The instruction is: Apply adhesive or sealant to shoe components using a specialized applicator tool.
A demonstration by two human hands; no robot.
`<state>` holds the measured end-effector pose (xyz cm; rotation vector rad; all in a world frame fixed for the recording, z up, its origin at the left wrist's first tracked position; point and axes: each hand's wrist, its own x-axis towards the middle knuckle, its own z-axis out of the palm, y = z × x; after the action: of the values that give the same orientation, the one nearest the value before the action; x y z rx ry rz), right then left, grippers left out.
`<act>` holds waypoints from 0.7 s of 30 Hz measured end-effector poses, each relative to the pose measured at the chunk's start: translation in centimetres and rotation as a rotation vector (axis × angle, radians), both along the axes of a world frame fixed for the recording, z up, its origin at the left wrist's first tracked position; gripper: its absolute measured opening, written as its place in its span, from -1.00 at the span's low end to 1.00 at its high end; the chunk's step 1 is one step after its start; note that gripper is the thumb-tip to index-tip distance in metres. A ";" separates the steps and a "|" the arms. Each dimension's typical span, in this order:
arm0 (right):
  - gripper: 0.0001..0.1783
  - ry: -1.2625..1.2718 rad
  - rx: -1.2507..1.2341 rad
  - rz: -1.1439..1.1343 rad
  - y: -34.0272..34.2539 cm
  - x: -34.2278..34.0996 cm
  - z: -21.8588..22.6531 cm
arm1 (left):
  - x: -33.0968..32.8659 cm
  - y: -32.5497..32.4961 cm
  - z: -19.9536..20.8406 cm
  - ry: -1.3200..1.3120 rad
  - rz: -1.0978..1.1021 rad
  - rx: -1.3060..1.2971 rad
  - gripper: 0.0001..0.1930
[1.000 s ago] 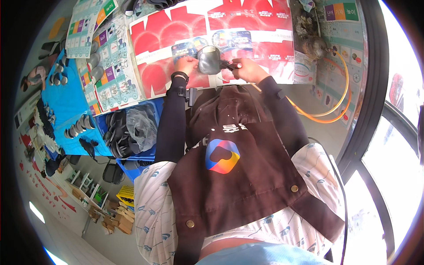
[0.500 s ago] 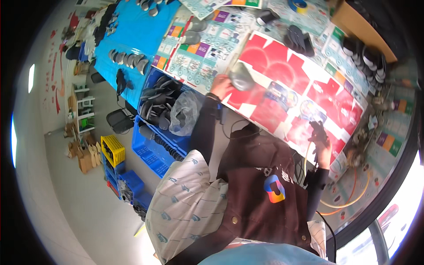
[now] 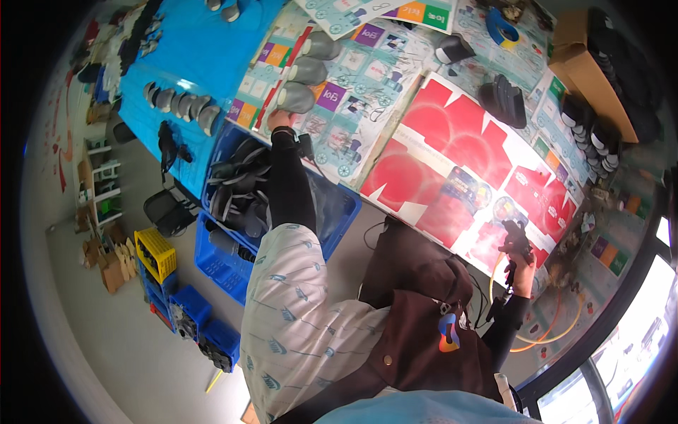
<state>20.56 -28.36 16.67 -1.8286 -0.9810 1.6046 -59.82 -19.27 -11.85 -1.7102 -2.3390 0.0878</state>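
My left hand [image 3: 281, 119] is at the near edge of a grey, rounded shoe part [image 3: 295, 97], its fingers closed at the rim. That part sits nearest me in a row with two others like it, a middle grey piece [image 3: 308, 71] and a far grey piece [image 3: 320, 46], on a printed sheet [image 3: 346, 131]. In my right hand [image 3: 522, 274] is a dark spray gun [image 3: 515, 237], gripped over the near right corner of a red-and-white printed board [image 3: 452, 134]. A thin pale hose [image 3: 494, 275] hangs beside that hand.
Blue crates [image 3: 339, 222] with dark shoe parts stand left of the table. More grey pieces [image 3: 185, 106] line up on a blue sheet [image 3: 212, 56]. Dark shoe parts [image 3: 503, 100], a tape roll [image 3: 500, 30] and a cardboard box [image 3: 573, 49] are at the far right.
My left hand has carried the grey shoe part leftward from above the red board to the near end of the row. The right hand still grips the spray gun near the board's corner.
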 end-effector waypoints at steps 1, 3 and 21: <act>-0.61 0.025 0.024 -0.018 0.0 -0.6 0.5 | -0.2 1.5 -0.5 -0.041 -0.034 0.020 -0.49; -0.57 0.034 0.153 -0.006 -0.1 -0.6 -0.7 | -2.0 0.5 -1.4 -0.105 -0.114 0.082 -0.47; -0.49 -0.017 0.053 -0.195 -1.7 -1.9 4.3 | 39.0 35.5 5.0 -1.004 -0.021 0.018 0.01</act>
<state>18.61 -30.11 20.95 -1.8437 -0.8169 1.4351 -20.78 16.19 -6.81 -2.0557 -2.9009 -1.0130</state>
